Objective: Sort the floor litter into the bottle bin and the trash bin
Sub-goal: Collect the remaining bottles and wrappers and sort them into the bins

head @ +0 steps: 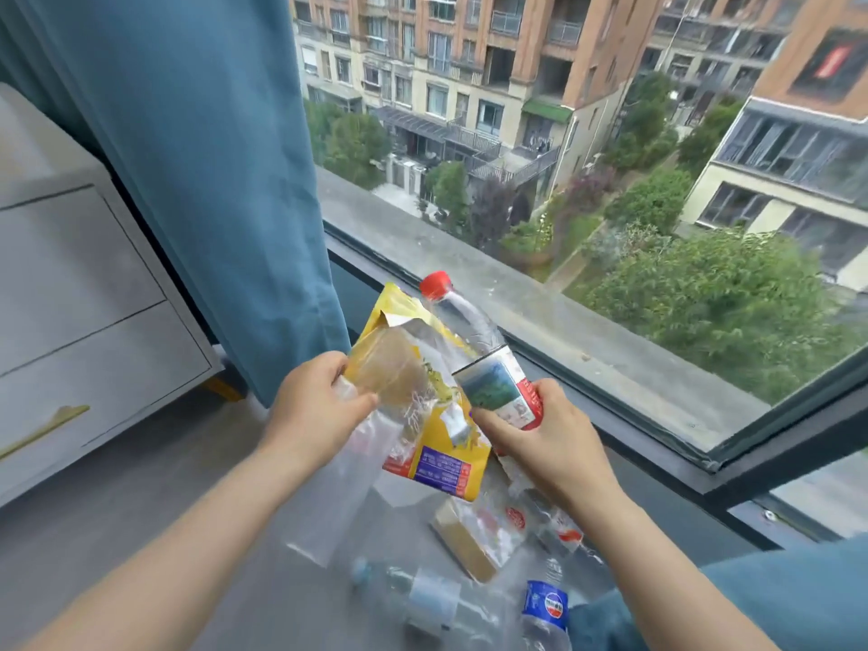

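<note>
Nearest, low between the two bare forearms, a clear bottle with a blue Pepsi label [545,608] and a second clear bottle with a blue cap [413,596] lie on their sides on the grey floor [117,509]. Just beyond them, toward the window edge of the floor, sit a brown box in clear wrap [469,545] and a crushed bottle with a red label [563,533]. Both are blurred, and I cannot tell whether they touch.

Above this litter both hands are raised. The left hand [314,406] pinches the edge of a yellow snack bag [437,444] between its thumb and curled fingers [331,368]. A clear plastic bag [347,472] is caught in the same grip and hangs down toward the floor. The snack bag is torn open at the top, with its silver lining showing.

The right hand [545,444] has its fingers clamped round the labelled body of a red-capped bottle [488,382]. That bottle tilts with its cap up and away toward the window sill [540,317], and it overlaps the snack bag's right edge.

Along the floor's left edge stands a white drawer cabinet [70,298] with a gold handle [42,429]. A blue curtain [211,180] hangs between it and the window [563,133], which shows apartment blocks and trees.
</note>
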A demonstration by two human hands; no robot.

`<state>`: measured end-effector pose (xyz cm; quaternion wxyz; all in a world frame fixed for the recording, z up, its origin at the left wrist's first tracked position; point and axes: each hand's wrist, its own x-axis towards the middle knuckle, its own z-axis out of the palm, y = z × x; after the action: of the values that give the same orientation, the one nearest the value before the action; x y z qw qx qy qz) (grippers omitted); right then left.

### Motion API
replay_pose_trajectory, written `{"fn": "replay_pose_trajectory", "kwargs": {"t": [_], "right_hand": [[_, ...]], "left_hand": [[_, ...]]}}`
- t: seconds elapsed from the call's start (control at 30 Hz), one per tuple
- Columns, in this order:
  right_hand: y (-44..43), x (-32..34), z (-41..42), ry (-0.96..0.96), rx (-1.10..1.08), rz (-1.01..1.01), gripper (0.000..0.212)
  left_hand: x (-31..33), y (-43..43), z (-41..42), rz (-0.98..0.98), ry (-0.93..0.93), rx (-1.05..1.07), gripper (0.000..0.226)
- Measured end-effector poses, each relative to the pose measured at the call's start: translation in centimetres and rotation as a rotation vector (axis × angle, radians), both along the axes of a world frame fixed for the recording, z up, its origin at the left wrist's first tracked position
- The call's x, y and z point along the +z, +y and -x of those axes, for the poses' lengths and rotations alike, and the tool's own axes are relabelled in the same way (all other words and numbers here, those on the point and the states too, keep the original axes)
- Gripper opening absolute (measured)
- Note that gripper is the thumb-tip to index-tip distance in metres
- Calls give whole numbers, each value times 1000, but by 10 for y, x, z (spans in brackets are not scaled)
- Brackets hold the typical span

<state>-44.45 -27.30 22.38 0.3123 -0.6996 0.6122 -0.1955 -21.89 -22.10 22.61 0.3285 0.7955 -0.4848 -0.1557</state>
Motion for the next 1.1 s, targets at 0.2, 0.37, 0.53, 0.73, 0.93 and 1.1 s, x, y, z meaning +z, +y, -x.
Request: {"fn": "replay_pose_trajectory", "kwargs": {"t": [0.2,0.37,0.53,0.73,0.93,1.1], "right_hand": [[21,98,-10,-104,-76,-144,38],[41,211,-11,-115,-112,-211,39],[68,331,-11,-175,-139,-210,35],[87,488,-10,-233,-146,-143,32],[95,632,-8,-252,-179,5,30],[125,707,-14,-329,-259,113,31]], "left_hand": [[101,14,-5,-58,84,2,20],[219,36,7,-57,101,3,16],[336,58,13,-40,81,22,18],[490,76,15,3,53,-11,18],[634,79,10,111,10,-104,24],[710,92,-1,213,-10,-214,24]]}}
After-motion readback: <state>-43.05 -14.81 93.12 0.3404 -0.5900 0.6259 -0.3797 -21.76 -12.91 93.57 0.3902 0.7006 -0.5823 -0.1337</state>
